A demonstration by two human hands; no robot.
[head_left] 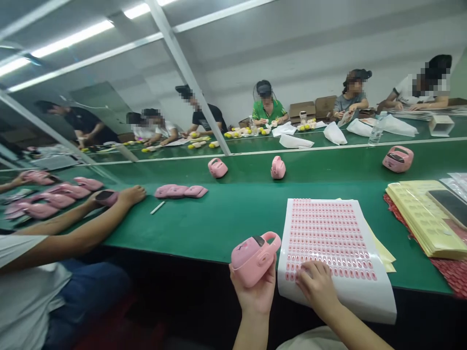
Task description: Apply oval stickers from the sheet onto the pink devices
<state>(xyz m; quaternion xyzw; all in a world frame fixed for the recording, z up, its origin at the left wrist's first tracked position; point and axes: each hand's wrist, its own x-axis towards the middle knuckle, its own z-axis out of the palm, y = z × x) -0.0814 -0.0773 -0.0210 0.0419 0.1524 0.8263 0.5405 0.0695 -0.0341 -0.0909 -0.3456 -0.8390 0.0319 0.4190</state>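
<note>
My left hand [255, 291] grips a pink toy device [253, 256] with a loop handle and a small dark screen, held upright at the near edge of the green table [226, 214]. My right hand [316, 284] rests with curled fingers on the lower left of a white sticker sheet [333, 243] covered in rows of small pink stickers. The fingertips press on the bottom rows; whether a sticker is pinched I cannot tell.
Three more pink devices [278, 167] stand along the table's middle. A stack of yellow sheets [425, 216] lies at right. A co-worker's arm [83, 228] at left holds a pink part beside several pink shells [180, 191]. Several people sit across the table.
</note>
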